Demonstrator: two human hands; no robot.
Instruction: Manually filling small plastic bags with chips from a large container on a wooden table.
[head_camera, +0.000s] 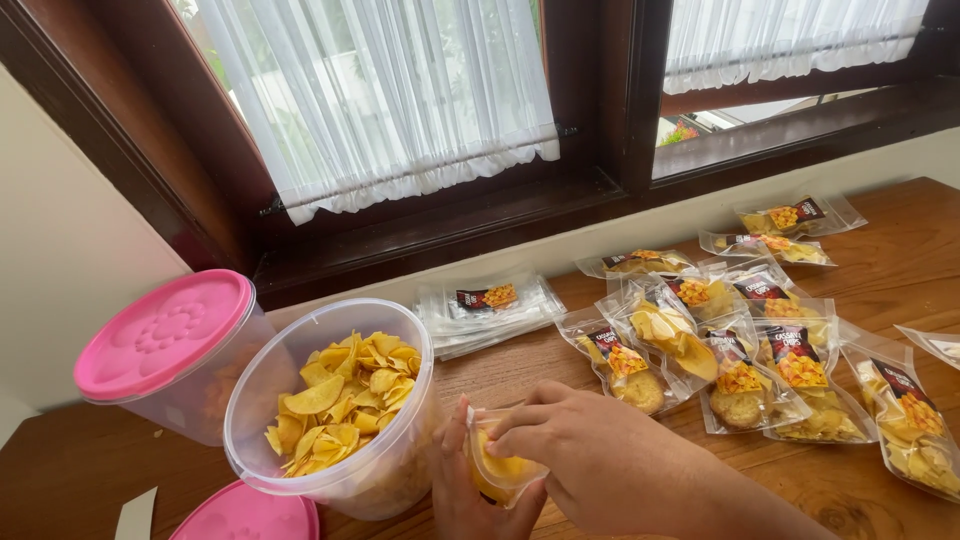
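Nearest the camera, bottom edge: pink lid (245, 514) lying flat on the table (880, 480), partly cut off by the frame, touching the base of the open tub (335, 400). A pale paper strip (135, 515) lies left of it.

Left to right:
- Closed tub (170, 350) with pink lid on, back left, just beside the open tub.
- Open tub, clear plastic, upright, lidless, about half full of yellow chips (345, 400).
- Left hand (470, 490) just right of the open tub, close to its wall. Fingers curl around a small clear pouch (497, 465) from below and behind, gripping it.
- Right hand (575, 445) comes in from lower right, palm down, forearm running off the bottom edge. Its fingertips pinch the pouch's top edge, closed on it.
- Pouch held upright between both hands, just above the table, with yellow chips inside.
- Flat stack of empty pouches (490, 310) behind the hands, near the wall.
- Filled pouches (740, 350) spread across the right half, overlapping one another; a few more lie farther back right near the window sill.

Room: the open tub blocks the left side of the hands. A bare strip of wood lies between the hands and the filled pouches. Table edge hidden below the frame.
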